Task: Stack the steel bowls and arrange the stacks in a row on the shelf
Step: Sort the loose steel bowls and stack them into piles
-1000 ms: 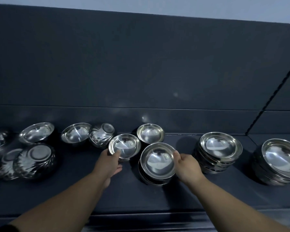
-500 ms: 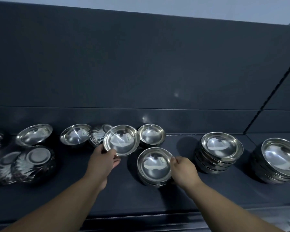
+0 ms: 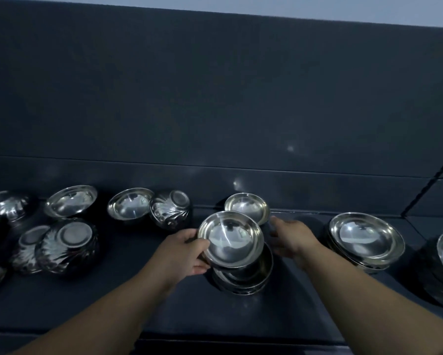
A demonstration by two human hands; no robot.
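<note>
Several loose bowls [image 3: 70,201] lie on the shelf [image 3: 241,316] well to the left of my left fingers, some mouth-up and some upside down. My left hand [image 3: 184,254] pinches the near-left rim of a steel bowl [image 3: 230,238], thumb on top and fingers curled beneath. The bowl hangs mouth-up, tipped slightly toward me, just above the stack [image 3: 248,280], which sits below my grip and a little to its right. Being round, it has no long axis to line up. Only the rims must match, so I judge a short shift right and down is called for. My right hand [image 3: 294,238] waits just beside the stack's right side, fingers loose and apart, holding nothing. Beyond it to the right stand finished stacks [image 3: 366,238].
</note>
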